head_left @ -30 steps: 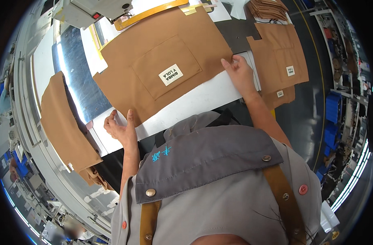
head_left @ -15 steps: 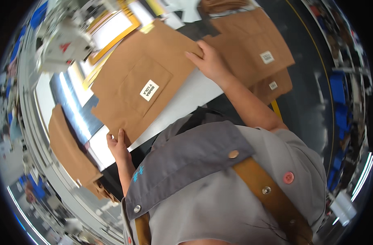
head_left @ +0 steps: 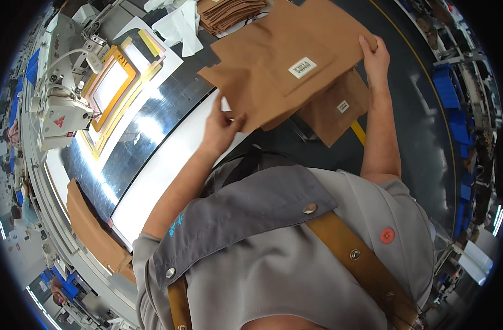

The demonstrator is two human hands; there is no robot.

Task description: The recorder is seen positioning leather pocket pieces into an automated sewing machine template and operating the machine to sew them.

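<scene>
Between my two hands a brown fabric panel (head_left: 268,71) is held up, a stitched patch pocket with a white label (head_left: 302,67) facing me. My left hand (head_left: 221,124) pinches its lower left corner. At the upper right edge my right hand (head_left: 375,55) grips it, thumb on top. Below and behind it hangs another brown panel (head_left: 328,107) with a smaller white label, partly hidden. A sewing machine (head_left: 61,104) stands to the left, with a yellow frame (head_left: 114,88) beside its head.
A stack of brown fabric pieces (head_left: 229,12) lies at the back, next to crumpled white sheets (head_left: 180,25). More brown fabric (head_left: 92,231) drapes over the table's left edge. The tabletop (head_left: 147,129) is part shiny metal, part white. Blue bins (head_left: 449,88) line the far right.
Both hands have carried the panel from over the table to the right, above the other brown pieces. More of the metal table and yellow frame shows now.
</scene>
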